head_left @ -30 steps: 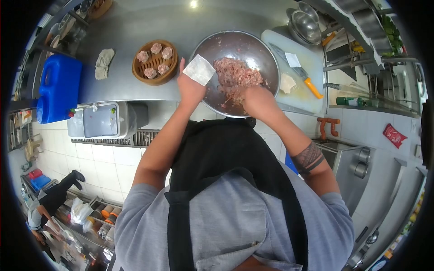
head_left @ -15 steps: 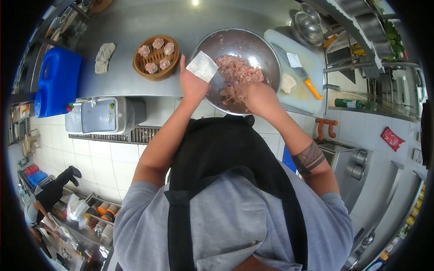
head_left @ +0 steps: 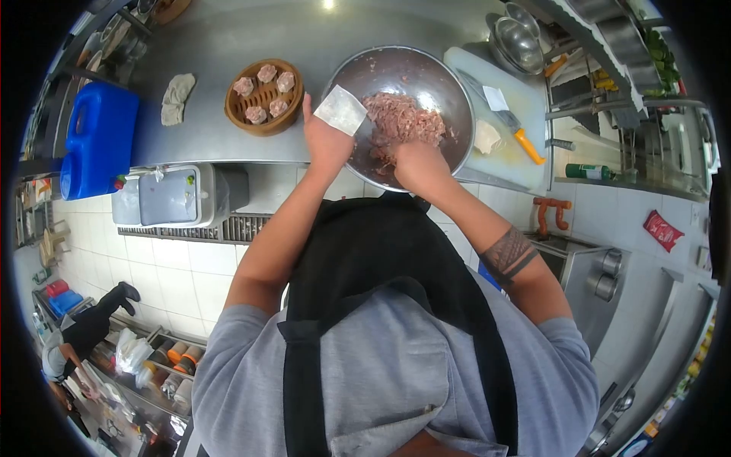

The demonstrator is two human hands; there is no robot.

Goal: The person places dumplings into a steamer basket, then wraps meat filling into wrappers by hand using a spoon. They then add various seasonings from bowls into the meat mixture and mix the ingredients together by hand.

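Observation:
A square white wrapper [head_left: 341, 111] lies across the fingers of my left hand [head_left: 326, 142], its thumb raised, at the left rim of a large metal bowl [head_left: 449, 84]. Pink minced meat [head_left: 403, 118] fills the middle of that bowl. My right hand [head_left: 422, 165] is down in the lower part of the meat; its fingertips are hidden there. To the left, a round bamboo steamer [head_left: 231, 107] holds several filled dumplings [head_left: 266, 73]. A stack of pale wrappers [head_left: 486, 137] rests on the white cutting board [head_left: 525, 103] right of the bowl.
A knife [head_left: 525, 145] with a yellow handle lies on the board. Left of the steamer are a folded cloth [head_left: 177, 99] and a blue jug [head_left: 103, 137]. Metal bowls [head_left: 519, 46] stand at the upper right. Another person [head_left: 68, 350] is at the far lower left.
My right hand has shifted left and slightly down within the bowl, uncovering more meat on the right. My left hand and the wrapper have hardly moved.

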